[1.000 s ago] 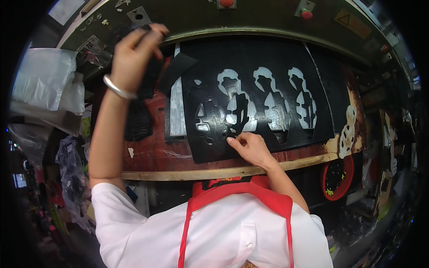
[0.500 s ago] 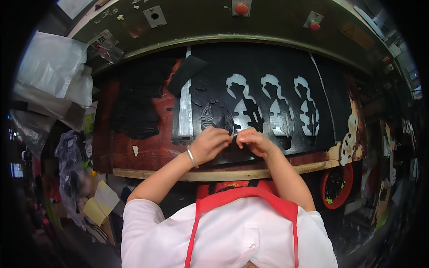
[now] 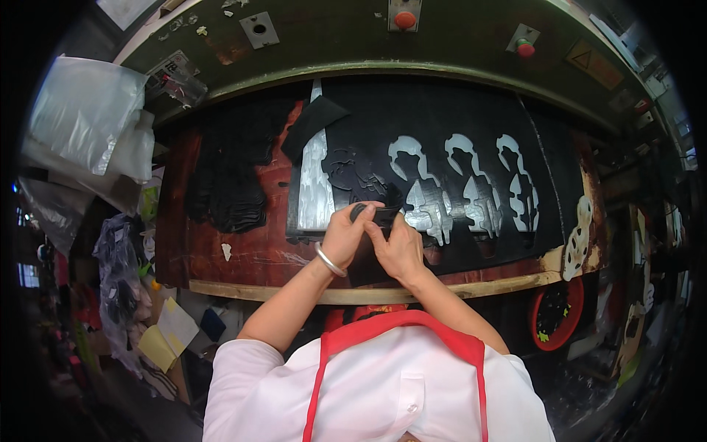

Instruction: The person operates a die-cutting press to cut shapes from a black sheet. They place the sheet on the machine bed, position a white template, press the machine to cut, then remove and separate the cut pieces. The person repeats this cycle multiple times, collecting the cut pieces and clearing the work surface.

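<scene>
A wide black sheet (image 3: 464,103) lies on the work table, with several shoe-upper-shaped openings through which a pale surface shows. At the left end of that row, my left hand (image 3: 346,234) is closed on a black cut piece (image 3: 384,215) of flexible sheet, lifted and bent. My right hand (image 3: 401,249) grips the same piece from the other side, thumb toward the left hand. Part of the piece is hidden behind my fingers. Left of the sheet, a pile of black cut pieces (image 3: 232,184) lies on the reddish board (image 3: 280,254).
A loose black scrap (image 3: 315,125) overlaps the sheet's left edge. A green machine beam (image 3: 331,44) with a red button (image 3: 405,20) spans the back. At the right edge lies a pale cut-out template (image 3: 578,239), above a red bin (image 3: 557,342). Plastic bags (image 3: 92,118) hang at the left.
Both hands now hold a bent black piece between them at the left of the row, where they were pinching at the sheet. The sheet has shifted slightly right and turned.
</scene>
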The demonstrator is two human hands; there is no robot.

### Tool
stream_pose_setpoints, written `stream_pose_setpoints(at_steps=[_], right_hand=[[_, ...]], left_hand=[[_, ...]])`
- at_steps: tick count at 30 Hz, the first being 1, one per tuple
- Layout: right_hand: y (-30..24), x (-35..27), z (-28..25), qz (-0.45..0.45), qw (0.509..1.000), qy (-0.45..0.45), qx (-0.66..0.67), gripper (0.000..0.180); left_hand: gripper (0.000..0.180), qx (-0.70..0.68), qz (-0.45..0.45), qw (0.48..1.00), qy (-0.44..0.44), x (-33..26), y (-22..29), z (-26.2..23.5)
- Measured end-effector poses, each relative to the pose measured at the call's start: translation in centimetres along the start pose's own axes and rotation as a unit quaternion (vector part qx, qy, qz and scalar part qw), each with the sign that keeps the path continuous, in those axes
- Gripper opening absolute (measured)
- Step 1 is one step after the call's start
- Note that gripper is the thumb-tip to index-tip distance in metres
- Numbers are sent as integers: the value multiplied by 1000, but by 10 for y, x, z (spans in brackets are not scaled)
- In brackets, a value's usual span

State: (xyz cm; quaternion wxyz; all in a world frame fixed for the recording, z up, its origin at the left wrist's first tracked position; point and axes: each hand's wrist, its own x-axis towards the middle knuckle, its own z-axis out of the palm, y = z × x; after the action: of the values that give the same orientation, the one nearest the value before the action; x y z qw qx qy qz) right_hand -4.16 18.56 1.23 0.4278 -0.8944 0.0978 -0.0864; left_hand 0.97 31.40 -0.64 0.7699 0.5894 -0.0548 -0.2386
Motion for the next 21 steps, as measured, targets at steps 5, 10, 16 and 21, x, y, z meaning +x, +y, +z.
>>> stream_pose_setpoints(at_steps=[5, 10, 16, 21], right_hand=[[34, -7, 7, -47, 995, 67, 63, 34], [71, -11, 2, -80, 982, 169, -11, 28], [92, -17, -10, -23, 998, 55, -26, 31], [75, -23, -40, 70, 989, -113, 64, 33]], left_hand=[[24, 114, 34, 991, 68, -1, 13, 27], [22, -108, 166, 945, 260, 15, 109, -20], [25, -38, 339, 912, 229, -24, 257, -118], [32, 99, 296, 912, 267, -41, 320, -160]])
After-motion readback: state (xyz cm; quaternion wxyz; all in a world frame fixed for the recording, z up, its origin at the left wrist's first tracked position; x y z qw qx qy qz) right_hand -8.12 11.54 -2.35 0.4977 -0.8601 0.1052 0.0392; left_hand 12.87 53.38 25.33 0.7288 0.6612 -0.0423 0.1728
